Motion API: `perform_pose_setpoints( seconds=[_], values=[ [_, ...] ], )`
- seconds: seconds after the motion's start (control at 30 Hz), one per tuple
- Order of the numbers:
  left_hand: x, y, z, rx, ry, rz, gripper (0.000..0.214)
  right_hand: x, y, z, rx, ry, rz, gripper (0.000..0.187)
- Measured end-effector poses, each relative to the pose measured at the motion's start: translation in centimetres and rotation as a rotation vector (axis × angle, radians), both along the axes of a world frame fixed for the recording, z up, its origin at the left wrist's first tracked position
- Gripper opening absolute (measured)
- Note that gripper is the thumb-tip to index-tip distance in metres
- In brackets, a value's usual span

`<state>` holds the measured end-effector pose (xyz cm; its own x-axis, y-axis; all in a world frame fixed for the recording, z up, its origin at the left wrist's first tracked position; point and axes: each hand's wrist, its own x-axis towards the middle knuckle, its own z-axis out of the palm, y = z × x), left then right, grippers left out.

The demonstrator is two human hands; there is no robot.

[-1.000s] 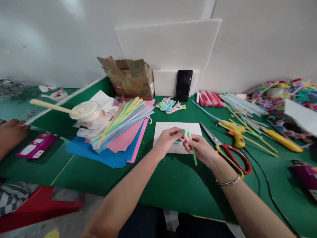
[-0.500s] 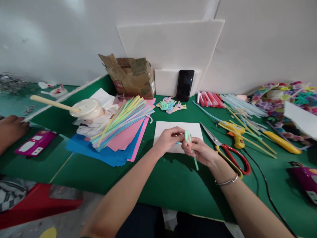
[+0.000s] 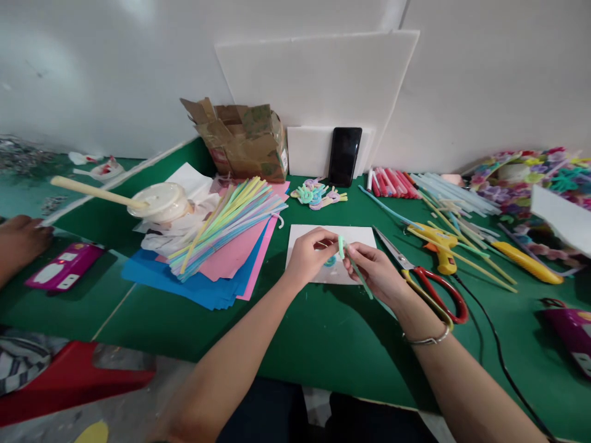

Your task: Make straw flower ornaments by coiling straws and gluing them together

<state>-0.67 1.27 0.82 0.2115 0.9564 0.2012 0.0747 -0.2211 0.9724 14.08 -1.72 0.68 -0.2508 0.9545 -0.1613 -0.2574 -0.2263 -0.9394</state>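
Observation:
Between my two hands is a light green pipe cleaner (image 3: 361,278), bent into a small loop at its upper end. My left hand (image 3: 313,251) is closed, pinching the looped end between thumb and fingers. Closed on the same pipe cleaner, my right hand (image 3: 373,269) grips it just below the loop, and the straight tail slants down toward the table edge. Under both hands lies a white sheet (image 3: 298,237), with a small blue-green coil (image 3: 329,261) on it, partly hidden by my left fingers.
Left are a pile of pastel pipe cleaners (image 3: 231,227), blue sheets (image 3: 184,289) and a lidded cup (image 3: 159,200). Scissors (image 3: 392,247), a yellow glue gun (image 3: 441,246) with a cord and a yellow cutter (image 3: 529,261) lie right. A phone (image 3: 345,157) leans behind. Another person's hand (image 3: 23,246) rests far left.
The green pipe cleaner's loop has turned and moved slightly left and up. My right hand has shifted its grip, with fingers less curled, and the coil on the sheet shows more.

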Motion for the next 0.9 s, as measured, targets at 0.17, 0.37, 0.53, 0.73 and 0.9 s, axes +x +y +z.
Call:
perform_pose_setpoints(
  seconds=[0.17, 0.37, 0.53, 0.73, 0.9],
  values=[
    [-0.09, 0.01, 0.14, -0.138, -0.065, 0.005, 0.019, 0.13, 0.29, -0.34, 0.161, -0.173, -0.167, 0.03],
    [-0.02, -0.1, 0.2, -0.135, -0.001, 0.008, 0.014, 0.32, 0.5, -0.85, 0.204, -0.282, -0.196, 0.032],
    [-0.05, -0.4, 0.34, -0.006, 0.124, 0.078, 0.008, 0.22, 0.5, -0.71, 0.227, -0.354, -0.185, 0.038],
    [-0.06, -0.43, 0.12, 0.087, 0.213, 0.079, 0.008, 0.16, 0.24, -0.3, 0.244, -0.395, -0.156, 0.037],
    [-0.06, -0.49, 0.27, 0.121, 0.26, -0.027, 0.01, 0.56, 0.33, -0.08, 0.19, -0.386, -0.112, 0.035]
  ],
)
